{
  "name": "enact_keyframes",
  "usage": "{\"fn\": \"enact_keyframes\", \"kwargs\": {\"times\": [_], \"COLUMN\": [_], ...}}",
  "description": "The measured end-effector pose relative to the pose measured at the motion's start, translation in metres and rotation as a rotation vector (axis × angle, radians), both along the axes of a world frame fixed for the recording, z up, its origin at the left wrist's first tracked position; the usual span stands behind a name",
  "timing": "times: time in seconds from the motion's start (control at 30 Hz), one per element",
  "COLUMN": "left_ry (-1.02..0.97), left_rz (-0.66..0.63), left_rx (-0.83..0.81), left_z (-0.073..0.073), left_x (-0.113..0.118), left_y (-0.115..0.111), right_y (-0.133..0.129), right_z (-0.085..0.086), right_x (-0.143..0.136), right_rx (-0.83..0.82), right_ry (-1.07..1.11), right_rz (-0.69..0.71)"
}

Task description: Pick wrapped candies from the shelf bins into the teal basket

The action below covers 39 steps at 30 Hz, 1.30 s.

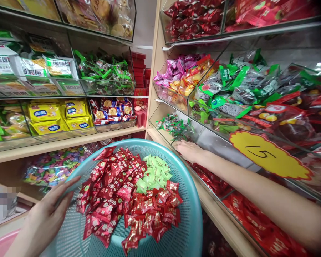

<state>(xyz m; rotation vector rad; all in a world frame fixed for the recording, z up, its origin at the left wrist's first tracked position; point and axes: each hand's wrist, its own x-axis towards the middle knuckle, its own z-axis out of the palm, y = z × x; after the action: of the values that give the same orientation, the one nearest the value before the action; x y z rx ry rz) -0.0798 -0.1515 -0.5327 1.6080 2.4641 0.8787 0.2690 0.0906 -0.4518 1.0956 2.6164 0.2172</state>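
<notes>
A turquoise plastic basket (188,178) with mesh walls stands in front of me. It holds dark red wrapped candies (109,189), shiny red-and-gold wrapped candies (152,208) and pale green small packets (155,171). My left hand (44,216) is at the basket's left side, its thumb and fingers around the rim. My right hand (189,151) reaches to a low clear bin on the right shelf, its fingers extended at the bin's front edge, just short of small green-and-silver wrapped candies (175,125). Nothing shows in the right hand; its fingertips are partly hidden.
Above my right arm, a clear bin holds green-and-clear snack packs (238,82), with a yellow price tag (269,153) reading 15. Red packets (259,228) fill bins below the arm. Left shelves hold yellow packs (57,116) and biscuits. A bag of colourful pieces (56,164) lies underneath.
</notes>
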Motion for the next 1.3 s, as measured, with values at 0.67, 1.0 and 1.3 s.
{"fn": "enact_keyframes", "kwargs": {"times": [0.67,1.0,1.3], "left_ry": [0.018,0.004,0.012], "left_rz": [-0.008,0.016,0.007], "left_rx": [-0.011,-0.025,-0.002], "left_z": [0.001,0.003,0.01], "left_x": [0.001,0.005,0.012], "left_y": [-0.001,-0.001,-0.002], "right_y": [-0.013,-0.045,-0.091], "right_z": [0.009,0.047,0.019], "right_x": [-0.003,-0.003,-0.044], "right_rx": [0.054,0.177,-0.64], "right_ry": [0.007,0.074,0.515], "right_rz": [-0.195,-0.251,0.046]}}
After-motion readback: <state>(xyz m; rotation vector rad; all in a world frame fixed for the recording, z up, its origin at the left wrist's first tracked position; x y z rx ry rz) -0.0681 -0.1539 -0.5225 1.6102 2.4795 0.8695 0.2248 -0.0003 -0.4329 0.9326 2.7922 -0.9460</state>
